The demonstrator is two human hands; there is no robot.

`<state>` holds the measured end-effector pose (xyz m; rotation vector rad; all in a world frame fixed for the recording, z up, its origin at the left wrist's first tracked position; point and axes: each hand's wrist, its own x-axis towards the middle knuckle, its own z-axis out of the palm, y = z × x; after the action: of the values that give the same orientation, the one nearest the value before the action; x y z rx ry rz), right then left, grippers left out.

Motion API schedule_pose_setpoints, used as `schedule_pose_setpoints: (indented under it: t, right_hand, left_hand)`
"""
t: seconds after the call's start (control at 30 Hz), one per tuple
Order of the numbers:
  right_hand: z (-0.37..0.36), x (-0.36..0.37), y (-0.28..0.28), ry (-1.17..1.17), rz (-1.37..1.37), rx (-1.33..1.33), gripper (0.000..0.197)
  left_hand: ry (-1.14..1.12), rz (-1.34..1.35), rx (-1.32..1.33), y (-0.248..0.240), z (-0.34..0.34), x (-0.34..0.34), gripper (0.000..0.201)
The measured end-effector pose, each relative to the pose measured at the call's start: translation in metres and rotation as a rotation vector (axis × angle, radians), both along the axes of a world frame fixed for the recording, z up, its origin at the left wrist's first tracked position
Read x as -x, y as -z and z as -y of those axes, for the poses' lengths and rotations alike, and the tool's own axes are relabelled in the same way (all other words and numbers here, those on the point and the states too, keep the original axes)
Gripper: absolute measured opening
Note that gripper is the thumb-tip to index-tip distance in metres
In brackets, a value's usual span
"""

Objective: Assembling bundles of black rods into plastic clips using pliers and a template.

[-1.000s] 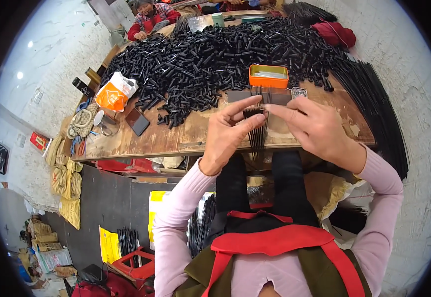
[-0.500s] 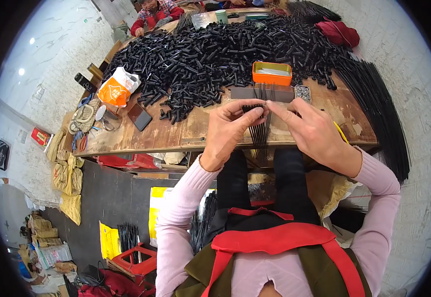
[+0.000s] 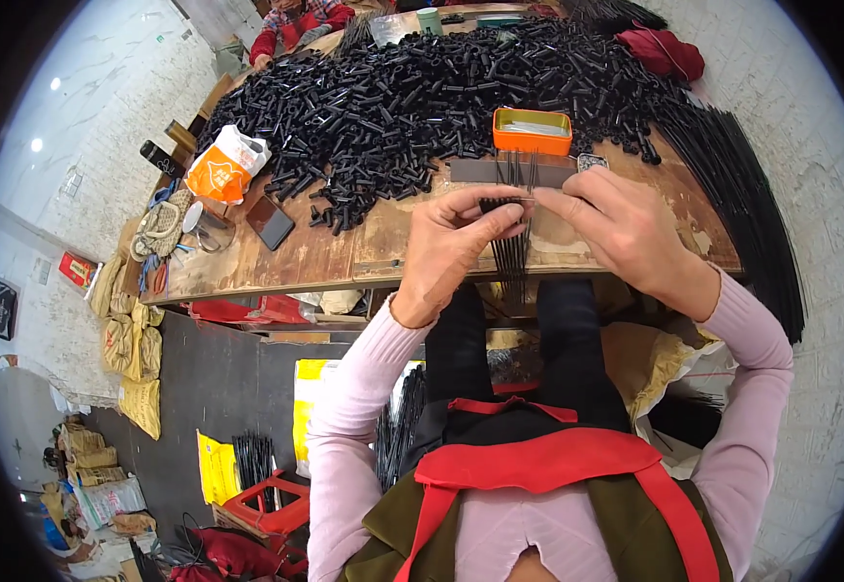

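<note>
I see a worn brown wooden table (image 3: pixel 335 257) with a scuffed, stained top. Across its far half I make out a broad heap of short black tubular pieces (image 3: pixel 393 107). Nearer, an orange rectangular box (image 3: pixel 533 145) sits beyond a flat grey strip (image 3: pixel 470 171). On the left lie a white-and-orange plastic bag (image 3: pixel 226 167) and a dark rectangular phone (image 3: pixel 270 223); on the right, long thin black rods (image 3: pixel 747 194) overhang the edge.

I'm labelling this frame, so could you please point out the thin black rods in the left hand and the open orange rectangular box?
Thin black rods (image 3: pixel 510 256), head view: lengths below the fingers.
Open orange rectangular box (image 3: pixel 533 145), head view: near wall.
</note>
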<state>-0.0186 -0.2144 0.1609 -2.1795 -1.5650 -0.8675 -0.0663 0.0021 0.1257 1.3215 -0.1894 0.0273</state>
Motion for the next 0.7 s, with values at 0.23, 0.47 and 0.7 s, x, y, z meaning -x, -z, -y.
schedule_pose_setpoints:
  t: [0.23, 0.47, 0.7]
  right_hand:
    - [-0.005, -0.004, -0.006, -0.112, -0.025, -0.022, 0.034]
    - [0.017, 0.004, -0.001, 0.048, -0.036, -0.028, 0.033]
    - [0.01, 0.002, -0.008, -0.027, 0.003, -0.003, 0.033]
  left_hand:
    - [0.063, -0.029, 0.024, 0.004, 0.004, -0.003, 0.023]
    - [0.045, -0.017, 0.074, 0.004, 0.004, -0.003, 0.025]
    - [0.074, -0.016, 0.01, 0.004, 0.004, -0.004, 0.025]
